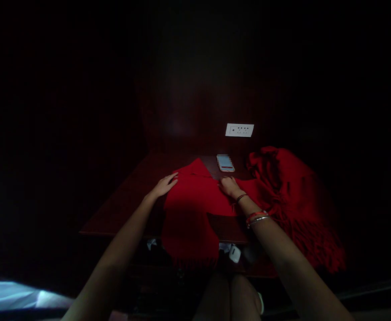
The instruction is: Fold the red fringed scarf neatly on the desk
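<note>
A red scarf [191,200] lies folded across a dark wooden desk, with one fringed end hanging over the front edge. My left hand [166,184] rests at the scarf's upper left edge, fingers stretched out and thumb apart. On the right, my right hand [229,186] has its fingers curled down on the cloth near the fold, gripping it. From there the red cloth runs on to the right, towards a bunched heap of red fringed fabric [295,187]. Whether the two are one piece I cannot tell.
Behind my right hand lies a phone [225,163] with its screen lit. A white wall socket panel [240,130] is on the back wall. Below the desk's front edge [115,233], a small white case [234,253] shows beside crumpled pale material. The surroundings are very dark.
</note>
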The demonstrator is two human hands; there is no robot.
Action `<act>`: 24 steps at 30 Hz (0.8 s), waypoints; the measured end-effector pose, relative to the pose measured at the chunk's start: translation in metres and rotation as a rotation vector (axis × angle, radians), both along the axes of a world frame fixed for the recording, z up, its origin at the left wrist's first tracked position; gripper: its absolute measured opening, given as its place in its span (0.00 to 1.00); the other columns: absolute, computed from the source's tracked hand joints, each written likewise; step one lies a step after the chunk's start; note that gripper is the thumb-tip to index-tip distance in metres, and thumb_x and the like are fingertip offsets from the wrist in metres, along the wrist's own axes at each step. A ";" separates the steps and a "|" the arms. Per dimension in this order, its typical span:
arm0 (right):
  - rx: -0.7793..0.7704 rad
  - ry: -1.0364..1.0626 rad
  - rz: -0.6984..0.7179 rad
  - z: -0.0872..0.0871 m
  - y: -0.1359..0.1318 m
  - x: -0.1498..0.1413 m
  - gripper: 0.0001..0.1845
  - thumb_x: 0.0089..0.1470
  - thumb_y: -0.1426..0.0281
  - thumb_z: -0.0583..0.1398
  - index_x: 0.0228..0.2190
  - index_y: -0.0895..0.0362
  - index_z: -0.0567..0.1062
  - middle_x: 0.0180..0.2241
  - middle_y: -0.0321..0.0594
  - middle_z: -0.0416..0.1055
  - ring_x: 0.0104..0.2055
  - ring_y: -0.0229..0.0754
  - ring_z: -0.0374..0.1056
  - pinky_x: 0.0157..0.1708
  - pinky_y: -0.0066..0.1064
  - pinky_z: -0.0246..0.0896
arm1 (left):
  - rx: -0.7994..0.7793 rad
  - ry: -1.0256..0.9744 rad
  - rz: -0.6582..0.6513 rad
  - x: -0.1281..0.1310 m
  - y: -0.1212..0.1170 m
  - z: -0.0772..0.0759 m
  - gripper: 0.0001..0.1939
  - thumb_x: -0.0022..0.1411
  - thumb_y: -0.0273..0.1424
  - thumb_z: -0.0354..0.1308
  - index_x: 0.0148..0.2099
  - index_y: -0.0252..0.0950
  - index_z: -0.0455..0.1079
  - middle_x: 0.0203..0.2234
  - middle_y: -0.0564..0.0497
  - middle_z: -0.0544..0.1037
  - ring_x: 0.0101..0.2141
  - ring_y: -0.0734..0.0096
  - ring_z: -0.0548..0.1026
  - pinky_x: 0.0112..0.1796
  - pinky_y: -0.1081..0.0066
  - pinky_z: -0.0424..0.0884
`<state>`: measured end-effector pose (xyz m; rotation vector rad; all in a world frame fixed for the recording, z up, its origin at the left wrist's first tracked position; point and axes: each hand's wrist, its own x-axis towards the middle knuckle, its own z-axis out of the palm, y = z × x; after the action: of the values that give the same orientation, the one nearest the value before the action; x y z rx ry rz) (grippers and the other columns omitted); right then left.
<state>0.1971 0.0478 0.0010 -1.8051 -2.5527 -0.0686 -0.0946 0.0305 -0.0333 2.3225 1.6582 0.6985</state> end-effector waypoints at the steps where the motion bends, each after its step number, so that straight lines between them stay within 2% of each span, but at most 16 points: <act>1: 0.007 0.006 0.022 0.005 0.001 0.003 0.15 0.52 0.67 0.46 0.37 0.62 0.66 0.41 0.51 0.62 0.43 0.43 0.59 0.44 0.34 0.47 | 0.000 0.037 0.005 0.001 0.000 0.000 0.28 0.56 0.44 0.36 0.56 0.35 0.48 0.50 0.49 0.60 0.50 0.68 0.56 0.49 0.70 0.51; 3: 0.065 0.029 0.058 0.019 0.005 0.008 0.16 0.53 0.67 0.45 0.38 0.62 0.66 0.42 0.50 0.61 0.42 0.41 0.60 0.41 0.29 0.50 | -0.005 0.098 0.009 0.001 -0.001 -0.001 0.31 0.55 0.46 0.38 0.57 0.35 0.46 0.51 0.47 0.58 0.51 0.65 0.54 0.49 0.68 0.50; 7: 0.155 0.011 0.088 0.049 0.015 0.009 0.19 0.53 0.64 0.43 0.37 0.61 0.67 0.41 0.49 0.62 0.40 0.41 0.61 0.37 0.27 0.53 | 0.006 0.151 -0.006 0.001 -0.001 -0.003 0.29 0.56 0.46 0.37 0.57 0.38 0.44 0.52 0.48 0.55 0.51 0.66 0.53 0.49 0.66 0.49; 11: 0.103 -0.092 0.065 0.068 0.024 0.006 0.19 0.53 0.64 0.45 0.38 0.63 0.67 0.38 0.51 0.65 0.39 0.44 0.62 0.35 0.28 0.55 | 0.032 0.117 -0.001 0.003 -0.009 0.000 0.29 0.56 0.46 0.38 0.57 0.40 0.44 0.53 0.49 0.52 0.51 0.66 0.52 0.49 0.66 0.48; 13: 0.054 -0.135 0.074 0.076 0.029 0.005 0.19 0.52 0.64 0.46 0.38 0.63 0.68 0.37 0.52 0.66 0.38 0.44 0.63 0.33 0.29 0.55 | 0.034 0.097 -0.053 0.005 -0.016 0.004 0.29 0.55 0.46 0.39 0.57 0.40 0.45 0.54 0.50 0.48 0.52 0.66 0.49 0.50 0.67 0.47; 17: 0.004 -0.171 0.150 0.098 0.034 0.006 0.17 0.51 0.66 0.49 0.37 0.64 0.69 0.37 0.52 0.67 0.38 0.42 0.64 0.34 0.27 0.54 | 0.032 0.080 -0.215 0.011 -0.027 0.013 0.27 0.56 0.46 0.37 0.56 0.41 0.46 0.55 0.53 0.47 0.54 0.69 0.45 0.51 0.69 0.44; 20: 0.039 -0.167 0.241 0.116 0.035 0.006 0.22 0.53 0.65 0.45 0.37 0.68 0.69 0.36 0.53 0.67 0.39 0.39 0.62 0.35 0.24 0.50 | 0.040 0.071 -0.223 0.016 -0.028 0.015 0.27 0.58 0.45 0.34 0.57 0.40 0.45 0.55 0.53 0.48 0.54 0.70 0.44 0.51 0.69 0.43; 22: 0.053 -0.181 0.272 0.123 0.035 0.007 0.25 0.53 0.65 0.42 0.36 0.71 0.69 0.36 0.53 0.67 0.40 0.38 0.62 0.34 0.23 0.49 | 0.034 0.094 -0.228 0.018 -0.028 0.013 0.27 0.58 0.45 0.35 0.57 0.40 0.44 0.55 0.52 0.46 0.54 0.70 0.43 0.51 0.68 0.43; 24: 0.018 -0.222 0.272 0.122 0.033 0.009 0.22 0.52 0.65 0.45 0.36 0.68 0.70 0.35 0.52 0.68 0.38 0.38 0.63 0.33 0.24 0.51 | -0.006 0.154 -0.246 0.019 -0.027 0.010 0.28 0.57 0.46 0.35 0.57 0.42 0.43 0.56 0.53 0.43 0.54 0.67 0.40 0.50 0.64 0.43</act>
<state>0.2059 0.0806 0.1232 -1.5032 -2.9130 -0.3022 -0.0755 0.0032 -0.0234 2.5730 1.3911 0.4744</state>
